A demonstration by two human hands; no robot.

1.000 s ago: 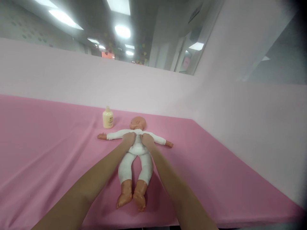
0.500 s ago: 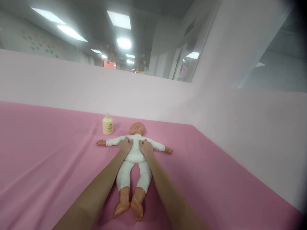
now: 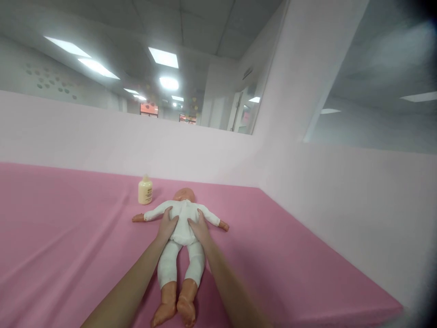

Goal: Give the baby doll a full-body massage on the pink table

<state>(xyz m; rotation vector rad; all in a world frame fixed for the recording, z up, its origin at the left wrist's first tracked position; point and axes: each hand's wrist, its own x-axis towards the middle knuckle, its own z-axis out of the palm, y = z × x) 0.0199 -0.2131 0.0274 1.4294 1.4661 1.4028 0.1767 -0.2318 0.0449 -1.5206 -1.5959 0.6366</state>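
A baby doll (image 3: 182,214) in a white bodysuit lies on its back on the pink cloth (image 3: 68,237), arms spread, bare feet toward me. My left hand (image 3: 166,224) rests flat on the left side of its torso, fingers spread. On the right side of the torso lies my right hand (image 3: 199,227), likewise flat with fingers apart. Neither hand grips the doll. Its head is partly hidden behind the chest.
A small cream bottle (image 3: 145,191) stands upright just beyond the doll's left arm. Pale pink partition walls (image 3: 341,200) close off the back and right side of the pink surface. The surface's near right edge drops off at the bottom right.
My hands slid apart from the middle of the chest to the sides of the torso and flattened. The view has tilted upward, so the doll sits lower in the picture.
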